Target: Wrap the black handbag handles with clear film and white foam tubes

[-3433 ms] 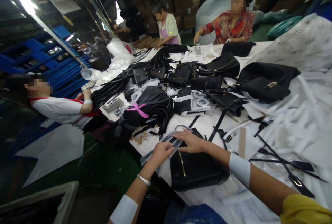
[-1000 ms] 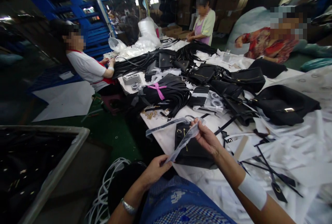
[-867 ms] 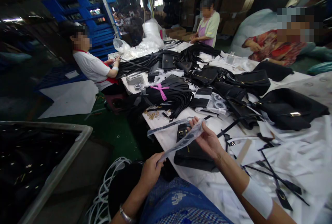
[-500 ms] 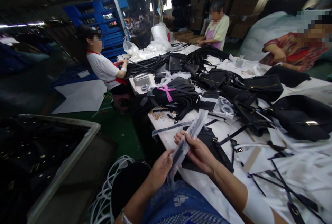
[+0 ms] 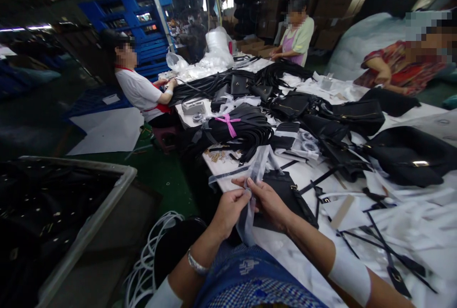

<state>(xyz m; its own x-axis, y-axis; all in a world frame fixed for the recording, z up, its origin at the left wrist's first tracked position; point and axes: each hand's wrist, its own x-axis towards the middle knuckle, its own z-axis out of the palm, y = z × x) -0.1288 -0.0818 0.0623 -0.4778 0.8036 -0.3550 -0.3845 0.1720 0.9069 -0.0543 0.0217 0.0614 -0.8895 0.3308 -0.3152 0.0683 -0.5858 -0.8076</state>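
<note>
**Two hands pinching a clear plastic sleeve beside a black bag**

The left hand point(image 5: 228, 208) is closing thumb and fingers on the sleeve point(image 5: 246, 222), and the right hand point(image 5: 267, 199) is gripping it just beside, fingertips nearly meeting. The sleeve is running between the hands, left of the black bag point(image 5: 294, 196) and partly in front of it; its upper end is standing folded above the fingers, its lower end hanging toward the blue apron point(image 5: 246, 263). A dark band is showing through it, though whether something is lying inside is hard to tell.

A clear strip point(image 5: 223, 177) is reaching past the worktop point(image 5: 305, 170) edge, left of the bag. Gold fittings point(image 5: 216, 155) are lying beyond the bag and to its left, and a strap bundle point(image 5: 250, 129) with a pink tie point(image 5: 228, 123) is resting beyond it. Coils point(image 5: 310, 144) in clear wrap are sitting beyond the bag, slightly right.

The sleeve is looking light, limp and rather slippery, likely to crease, cling or stretch if tugged. Its edges are probably offering the best hold, pinched lightly near each end; gripping midway is leaving both ends free to flop. The bag is looking heavier but soft, better supported from beneath.
</note>
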